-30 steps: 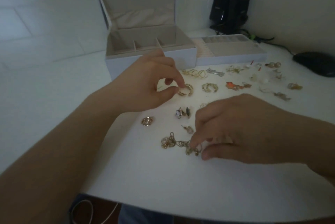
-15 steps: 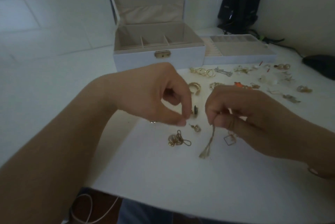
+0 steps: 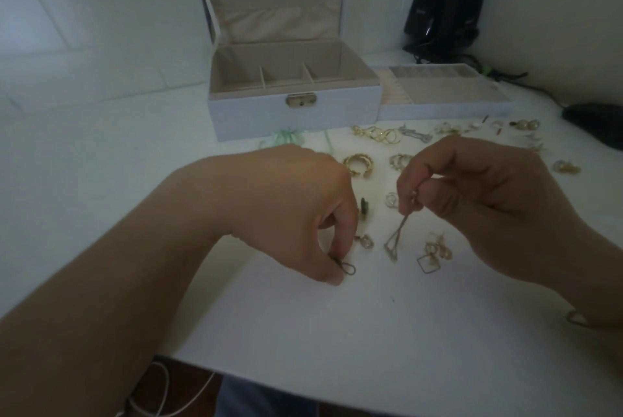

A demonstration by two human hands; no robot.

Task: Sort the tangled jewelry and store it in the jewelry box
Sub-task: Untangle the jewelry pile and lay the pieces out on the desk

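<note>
Our right hand (image 3: 472, 200) pinched the triangle earring (image 3: 392, 244) by its top, long axis hanging straight down, tip just off the table (image 3: 371, 349). Our left hand (image 3: 303, 214) pinched a small loop (image 3: 349, 269) flat on the table, nearer the front edge. The box (image 3: 293, 113) stood open toward the far edge, beyond both hands, likeliest reached by the right

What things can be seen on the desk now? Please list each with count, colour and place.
jewelry box: one, pale grey, lid open, far centre
tray: one, pale, right of the box
speakers: two, black, far right corner
chunky hoop earrings: one pair, gold, centre
square earring: one, gold, lying near the right hand
triangle drop earring: one, gold, hanging from the right hand
loop earring: one, dark gold, at the left fingertips
left hand: pinches the loop earring
right hand: pinches the triangle drop earring
</note>
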